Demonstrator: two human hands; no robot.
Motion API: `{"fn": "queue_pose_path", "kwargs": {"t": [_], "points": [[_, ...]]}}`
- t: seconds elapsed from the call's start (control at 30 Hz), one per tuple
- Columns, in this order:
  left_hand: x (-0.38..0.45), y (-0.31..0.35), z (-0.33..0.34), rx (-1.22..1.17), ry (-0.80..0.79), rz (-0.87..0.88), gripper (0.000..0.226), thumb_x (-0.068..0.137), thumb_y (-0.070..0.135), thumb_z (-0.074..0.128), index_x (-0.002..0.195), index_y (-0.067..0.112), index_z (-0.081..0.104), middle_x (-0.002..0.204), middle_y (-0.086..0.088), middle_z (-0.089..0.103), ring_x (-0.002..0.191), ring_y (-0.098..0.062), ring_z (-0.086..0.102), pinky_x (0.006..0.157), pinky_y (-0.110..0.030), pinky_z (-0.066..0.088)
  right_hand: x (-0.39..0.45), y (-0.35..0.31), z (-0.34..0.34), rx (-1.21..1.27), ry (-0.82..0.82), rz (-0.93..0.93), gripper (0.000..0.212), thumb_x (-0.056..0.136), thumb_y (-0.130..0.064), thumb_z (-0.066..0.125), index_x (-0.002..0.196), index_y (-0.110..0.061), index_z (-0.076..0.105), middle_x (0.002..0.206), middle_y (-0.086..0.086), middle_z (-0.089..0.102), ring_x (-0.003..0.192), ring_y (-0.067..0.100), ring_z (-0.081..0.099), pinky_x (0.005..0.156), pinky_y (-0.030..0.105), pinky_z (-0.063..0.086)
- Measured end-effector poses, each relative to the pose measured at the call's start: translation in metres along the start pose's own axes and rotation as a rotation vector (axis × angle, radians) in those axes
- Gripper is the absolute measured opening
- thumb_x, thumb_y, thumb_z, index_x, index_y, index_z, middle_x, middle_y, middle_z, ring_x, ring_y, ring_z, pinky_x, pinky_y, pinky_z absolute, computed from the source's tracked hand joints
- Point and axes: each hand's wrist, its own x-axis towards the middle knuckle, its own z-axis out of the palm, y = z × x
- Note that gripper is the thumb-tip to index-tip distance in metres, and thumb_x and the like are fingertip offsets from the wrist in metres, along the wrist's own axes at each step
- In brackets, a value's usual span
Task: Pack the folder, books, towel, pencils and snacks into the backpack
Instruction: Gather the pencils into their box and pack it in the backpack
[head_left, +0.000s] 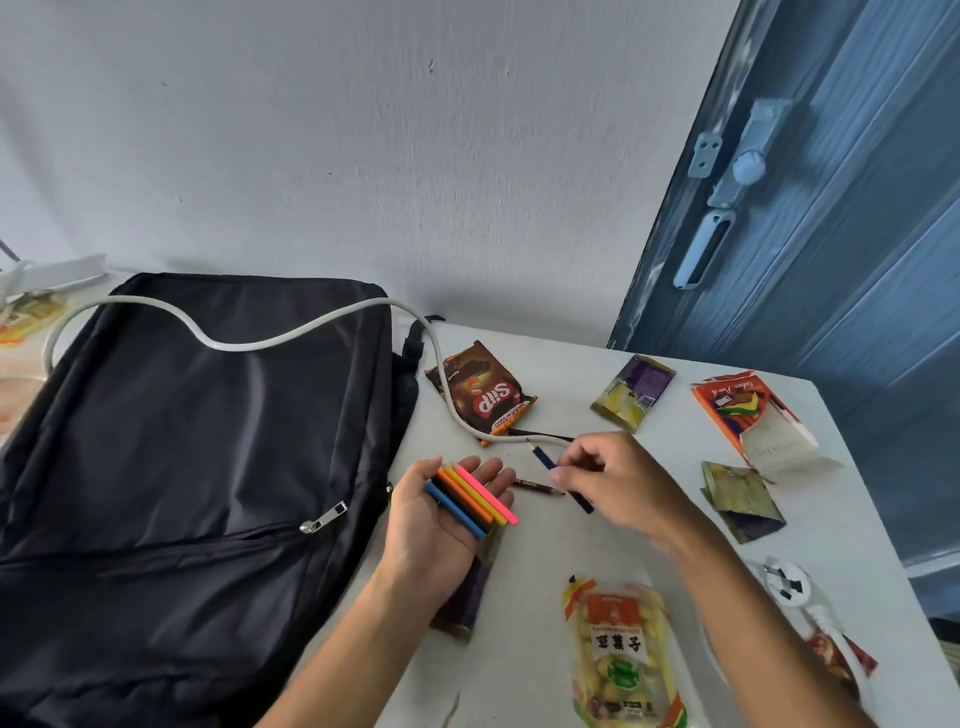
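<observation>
pencils (470, 499): light, stiff, roll-prone | left hand (441, 519): flat, cradling bundle | right hand (613, 483): pinching blue pencil (558, 475) mid-shaft, frame centre

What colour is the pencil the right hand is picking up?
Dark blue pencil, pinched by the right hand, seen in the head view.

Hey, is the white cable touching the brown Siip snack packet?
Touching. The head view shows the white cable lying straight across the left part of the brown snack packet, with no gap between them.
</observation>
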Motion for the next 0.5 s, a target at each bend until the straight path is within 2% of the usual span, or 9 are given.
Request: {"fn": "queue_pose_path", "kwargs": {"t": [0.1, 0.2, 0.3, 0.37, 0.43, 0.5], "points": [[-0.003, -0.005, 0.003, 0.041, -0.008, -0.009, 0.049, 0.095, 0.035, 0.041, 0.120, -0.005, 0.054, 0.106, -0.025, 0.070, 0.098, -0.038, 0.067, 0.090, -0.048, 0.051, -0.001, -0.012, 0.016, 0.069, 0.025, -0.081, 0.012, 0.082, -0.023, 0.072, 0.074, -0.015, 0.072, 0.062, -0.004, 0.063, 0.056, 0.003, 0.054, 0.055, 0.021, 0.043], [-0.005, -0.008, 0.002, 0.055, -0.013, -0.014, 0.054, 0.094, 0.039, 0.041, 0.123, -0.005, 0.053, 0.108, -0.024, 0.066, 0.100, -0.036, 0.064, 0.085, -0.048, 0.052, 0.000, -0.022, 0.028, 0.075, 0.061, -0.171, 0.009, 0.084, -0.023, 0.072, 0.081, -0.015, 0.073, 0.067, -0.010, 0.066, 0.061, 0.000, 0.061, 0.053, 0.010, 0.044], [-0.007, -0.006, -0.001, 0.011, -0.020, -0.009, 0.051, 0.094, 0.037, 0.041, 0.124, -0.003, 0.054, 0.108, -0.025, 0.069, 0.096, -0.037, 0.068, 0.090, -0.049, 0.050, 0.010, -0.020, 0.028, 0.097, 0.173, -0.215, 0.008, 0.087, -0.017, 0.066, 0.086, -0.012, 0.072, 0.074, -0.011, 0.067, 0.067, 0.000, 0.062, 0.055, 0.008, 0.044], [-0.007, -0.004, -0.004, -0.001, -0.009, 0.003, 0.048, 0.094, 0.036, 0.041, 0.122, -0.002, 0.055, 0.106, -0.024, 0.070, 0.092, -0.037, 0.070, 0.091, -0.049, 0.050, 0.018, -0.013, 0.029, -0.048, 0.236, -0.200, 0.011, 0.087, -0.015, 0.067, 0.096, -0.012, 0.072, 0.083, -0.005, 0.068, 0.072, 0.003, 0.060, 0.061, 0.013, 0.045], [-0.008, -0.002, -0.007, -0.009, 0.002, 0.004, 0.046, 0.094, 0.034, 0.042, 0.121, -0.001, 0.055, 0.106, -0.024, 0.070, 0.091, -0.037, 0.071, 0.091, -0.050, 0.050, 0.021, -0.003, 0.034, -0.233, 0.194, -0.167, 0.022, 0.085, -0.020, 0.069, 0.107, -0.014, 0.070, 0.094, 0.000, 0.069, 0.078, 0.009, 0.061, 0.065, 0.020, 0.048], [-0.009, 0.000, -0.008, -0.016, 0.012, 0.001, 0.044, 0.093, 0.032, 0.044, 0.121, -0.001, 0.055, 0.107, -0.024, 0.069, 0.091, -0.037, 0.071, 0.086, -0.049, 0.051, 0.020, 0.004, 0.040, -0.363, 0.129, -0.156, 0.030, 0.084, -0.029, 0.071, 0.112, -0.020, 0.068, 0.105, -0.001, 0.065, 0.086, 0.010, 0.060, 0.067, 0.020, 0.047]]}}
